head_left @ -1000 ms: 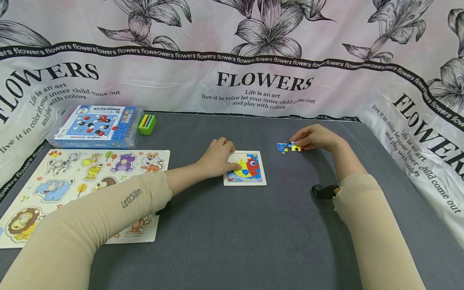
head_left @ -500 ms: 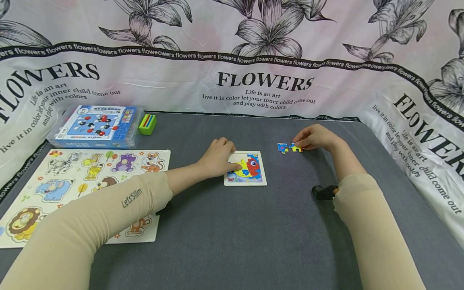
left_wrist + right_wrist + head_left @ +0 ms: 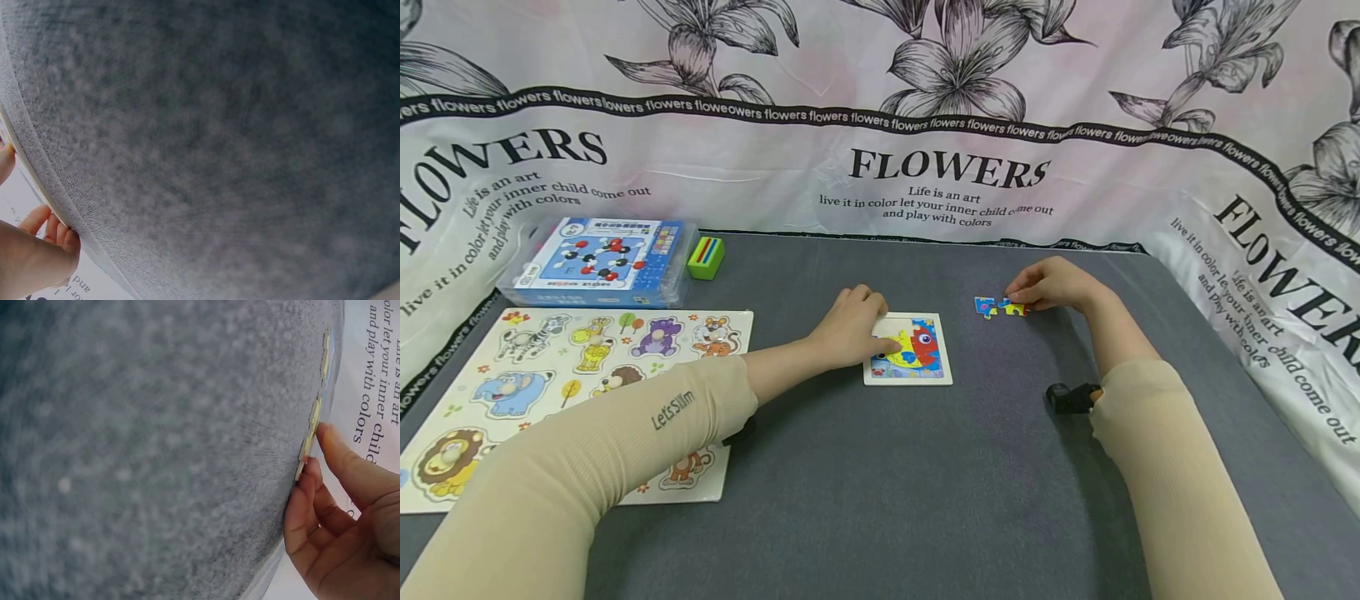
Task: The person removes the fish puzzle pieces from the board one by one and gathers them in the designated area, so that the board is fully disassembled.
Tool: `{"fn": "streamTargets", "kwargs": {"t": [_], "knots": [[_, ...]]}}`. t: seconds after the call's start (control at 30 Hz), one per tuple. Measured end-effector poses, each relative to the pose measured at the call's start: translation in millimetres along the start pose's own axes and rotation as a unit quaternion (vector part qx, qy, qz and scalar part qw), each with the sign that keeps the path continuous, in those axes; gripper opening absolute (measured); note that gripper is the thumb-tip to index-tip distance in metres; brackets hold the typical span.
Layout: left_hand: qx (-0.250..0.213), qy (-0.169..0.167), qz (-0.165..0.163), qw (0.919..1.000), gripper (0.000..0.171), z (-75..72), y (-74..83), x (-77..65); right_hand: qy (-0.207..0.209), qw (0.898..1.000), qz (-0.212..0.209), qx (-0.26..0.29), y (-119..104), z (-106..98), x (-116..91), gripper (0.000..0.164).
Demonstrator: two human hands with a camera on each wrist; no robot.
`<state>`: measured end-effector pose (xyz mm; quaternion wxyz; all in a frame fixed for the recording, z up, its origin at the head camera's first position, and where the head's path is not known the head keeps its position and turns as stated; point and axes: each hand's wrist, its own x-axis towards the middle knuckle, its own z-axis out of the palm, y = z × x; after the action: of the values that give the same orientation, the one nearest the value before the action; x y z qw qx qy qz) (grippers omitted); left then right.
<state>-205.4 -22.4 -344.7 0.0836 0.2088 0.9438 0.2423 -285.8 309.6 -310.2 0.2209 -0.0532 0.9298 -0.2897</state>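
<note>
In the head view a small framed jigsaw puzzle (image 3: pixel 917 354) with a red, yellow and blue fish picture lies mid-table. My left hand (image 3: pixel 847 327) grips its left side, thumb over the picture and fingers at the far edge. The left wrist view shows those fingers (image 3: pixel 56 232) curled at the board's edge. Farther right, my right hand (image 3: pixel 1051 285) pinches a yellow and blue puzzle piece (image 3: pixel 1016 308). Just left of that lies a mostly blue puzzle piece (image 3: pixel 984 307). Edge-on in the right wrist view, the pinched piece touches the cloth, its outer end between thumb and fingers.
At left lies a large animal puzzle board (image 3: pixel 572 342), partly under my left sleeve. Behind it stand a clear-lidded blue box (image 3: pixel 598 262) and a green block with coloured stripes (image 3: pixel 705 258). A flower-printed sheet (image 3: pixel 947 192) rises along the table's back edge.
My right fingertips have shifted very slightly to the right at the yellow and blue piece. The left hand and the framed puzzle have stayed in place.
</note>
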Motion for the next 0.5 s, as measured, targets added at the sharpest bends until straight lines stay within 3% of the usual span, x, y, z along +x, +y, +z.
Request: {"fn": "streamTargets", "kwargs": {"t": [0.23, 0.5], "knots": [[0.002, 0.003, 0.006, 1.0000, 0.057, 1.2, -1.5, 1.0, 0.046, 0.998, -0.030, -0.018, -10, 3, 0, 0.038], [0.001, 0.003, 0.007, 1.0000, 0.058, 2.3, -2.3, 1.2, 0.053, 0.995, -0.076, -0.032, -38, 18, 0, 0.030]]}}
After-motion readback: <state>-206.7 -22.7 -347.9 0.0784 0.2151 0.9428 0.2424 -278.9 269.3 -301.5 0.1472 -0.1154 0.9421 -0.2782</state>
